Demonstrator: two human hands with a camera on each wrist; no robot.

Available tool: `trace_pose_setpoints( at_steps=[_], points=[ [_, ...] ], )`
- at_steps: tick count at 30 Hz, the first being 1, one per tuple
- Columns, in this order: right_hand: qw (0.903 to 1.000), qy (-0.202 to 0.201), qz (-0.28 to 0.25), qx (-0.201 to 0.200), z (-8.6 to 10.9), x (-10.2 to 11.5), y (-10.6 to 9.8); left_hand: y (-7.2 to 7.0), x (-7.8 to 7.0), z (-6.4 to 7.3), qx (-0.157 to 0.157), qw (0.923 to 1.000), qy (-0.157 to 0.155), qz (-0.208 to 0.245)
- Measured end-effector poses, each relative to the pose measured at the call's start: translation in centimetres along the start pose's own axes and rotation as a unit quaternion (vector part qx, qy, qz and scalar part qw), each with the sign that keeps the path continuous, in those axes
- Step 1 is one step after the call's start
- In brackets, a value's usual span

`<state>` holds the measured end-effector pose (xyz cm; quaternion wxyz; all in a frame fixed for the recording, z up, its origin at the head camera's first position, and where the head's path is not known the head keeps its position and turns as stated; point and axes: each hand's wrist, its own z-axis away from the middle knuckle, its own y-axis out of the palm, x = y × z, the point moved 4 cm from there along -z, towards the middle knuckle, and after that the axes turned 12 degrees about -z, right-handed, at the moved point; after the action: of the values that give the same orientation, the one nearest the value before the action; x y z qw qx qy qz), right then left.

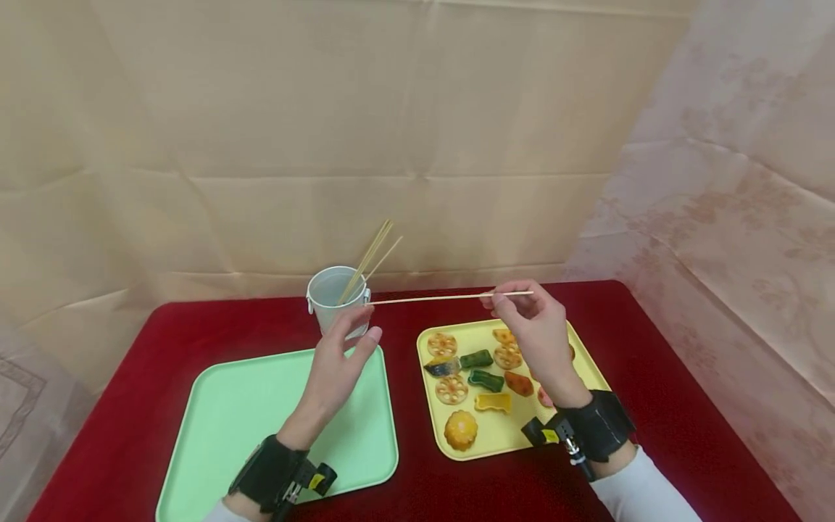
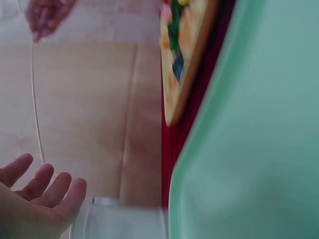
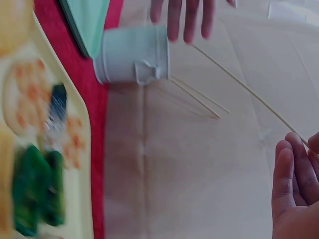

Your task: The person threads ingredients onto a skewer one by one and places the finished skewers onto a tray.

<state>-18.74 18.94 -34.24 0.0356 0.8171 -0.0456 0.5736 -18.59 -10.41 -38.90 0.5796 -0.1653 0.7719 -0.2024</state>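
Note:
My right hand [image 1: 535, 330] pinches a thin wooden skewer [image 1: 430, 298] near one end, holding it roughly level above the table. The skewer's other end reaches the fingers of my left hand [image 1: 339, 366], which are spread loosely with the thumb apart. In the right wrist view the left fingers [image 3: 189, 22] hang straight beside that end; whether they touch it I cannot tell. Behind the left hand stands a small white bucket [image 1: 325, 290] with several more skewers [image 1: 368, 254] leaning in it.
Below the right hand lies a yellow tray [image 1: 430, 428] with lotus root slices [image 1: 451, 389], green pieces [image 1: 485, 380], a yellow piece [image 1: 493, 402], a round corn-like piece [image 1: 460, 430] and a dark-and-silver piece [image 1: 443, 368]. A green tray [image 1: 222, 428] is at left. Cloth hangs behind the red-covered table [image 1: 417, 478].

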Motion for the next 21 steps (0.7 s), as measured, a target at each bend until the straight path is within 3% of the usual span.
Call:
trace_pose_setpoints(
  at_steps=[5,10,13,15,18,21],
  points=[
    [0.9993,0.034,-0.011,0.009,1.2,-0.8,0.5,1.8,-0.7,0.4,0.036,0.9942,-0.056,0.084],
    [0.9985,0.028,-0.041,0.023,2.0,-1.3,1.3,3.4,-1.2,0.5,0.062,0.9772,-0.08,0.186],
    [0.9976,0.032,-0.055,0.028,2.4,-1.6,1.8,4.3,-1.6,0.5,0.081,0.9547,-0.091,0.271],
    [0.9966,0.039,-0.066,0.031,2.6,-1.9,2.1,4.8,-1.8,0.5,0.087,0.9344,-0.106,0.329],
    [0.9952,0.049,-0.077,0.035,3.0,-2.2,2.6,5.5,-2.2,0.5,0.083,0.9028,-0.13,0.401],
    [0.9942,0.055,-0.085,0.037,3.2,-2.5,2.9,6.1,-2.6,0.3,0.071,0.8812,-0.145,0.444]
  ],
)
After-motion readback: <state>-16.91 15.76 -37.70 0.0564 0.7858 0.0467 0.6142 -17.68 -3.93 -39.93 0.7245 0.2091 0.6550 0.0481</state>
